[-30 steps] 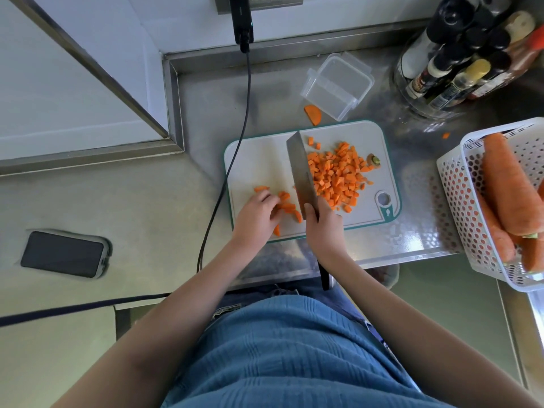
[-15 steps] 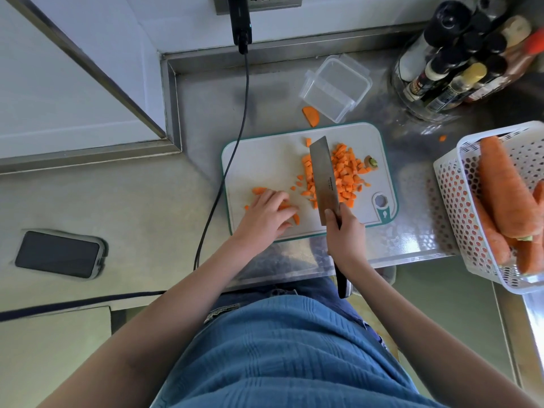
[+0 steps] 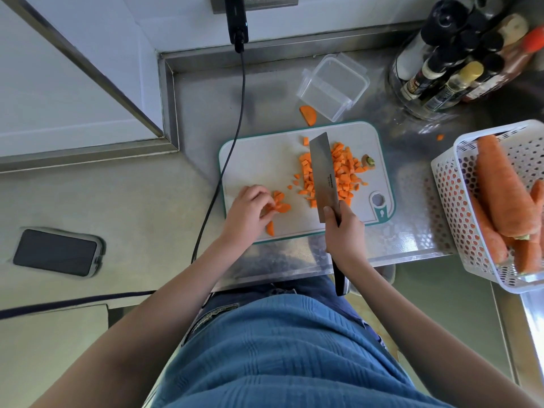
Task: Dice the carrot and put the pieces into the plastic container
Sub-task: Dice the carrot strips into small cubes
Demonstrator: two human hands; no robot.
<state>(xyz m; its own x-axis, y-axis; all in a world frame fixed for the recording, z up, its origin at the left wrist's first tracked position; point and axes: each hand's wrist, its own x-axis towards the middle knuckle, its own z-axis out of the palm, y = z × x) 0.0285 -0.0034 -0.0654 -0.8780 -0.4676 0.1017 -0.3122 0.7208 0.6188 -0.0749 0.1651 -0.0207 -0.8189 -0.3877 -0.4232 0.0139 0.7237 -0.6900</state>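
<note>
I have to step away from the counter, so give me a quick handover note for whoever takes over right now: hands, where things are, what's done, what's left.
Right hand grips the cleaver, blade lying among the diced carrot pile on the cutting board.
Left hand pinches a few uncut carrot slices at the board's near left.
Plastic container sits behind the board, with no carrot visible inside; one carrot piece lies on the counter beside it.
Done: most of the carrot is diced.
Left: dice the remaining slices, then move all the pieces into the container.
</note>
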